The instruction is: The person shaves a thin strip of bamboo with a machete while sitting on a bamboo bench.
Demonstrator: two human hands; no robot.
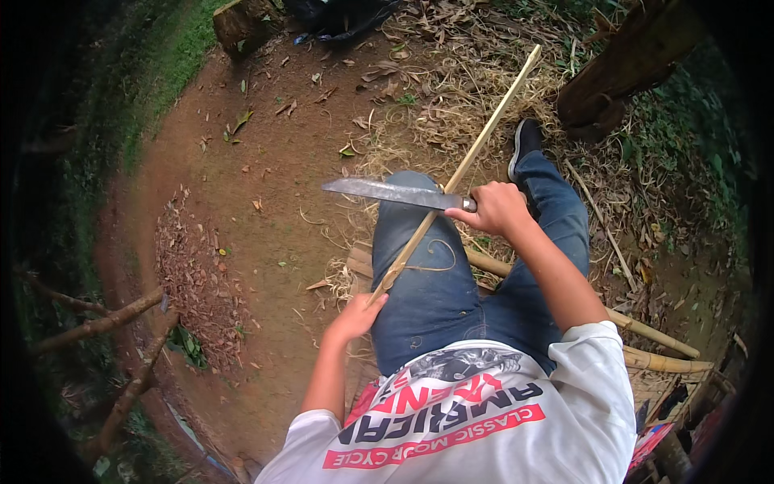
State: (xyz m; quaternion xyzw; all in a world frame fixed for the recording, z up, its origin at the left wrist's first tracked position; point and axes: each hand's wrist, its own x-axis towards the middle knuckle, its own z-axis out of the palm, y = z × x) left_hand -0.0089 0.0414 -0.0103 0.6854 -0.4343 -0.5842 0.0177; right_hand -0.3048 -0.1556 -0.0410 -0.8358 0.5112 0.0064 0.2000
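Observation:
My right hand (497,208) is closed round the handle of a machete (393,192), whose long grey blade points left above my thigh. Under the blade runs a pale bamboo strip (487,133), slanting from my lap up toward the far right; blade and strip cross close to the handle. The strip's near end is gripped in my left hand (355,316), beside my left thigh. A thin curled shaving (439,262) lies against my jeans next to the strip.
Pale shavings (451,105) and dry leaves cover the ground ahead. A thick wooden post (621,73) stands at the far right, a cut log (244,26) at the far left. Bamboo poles (657,332) lie right of my legs; branches (105,323) form a frame at left.

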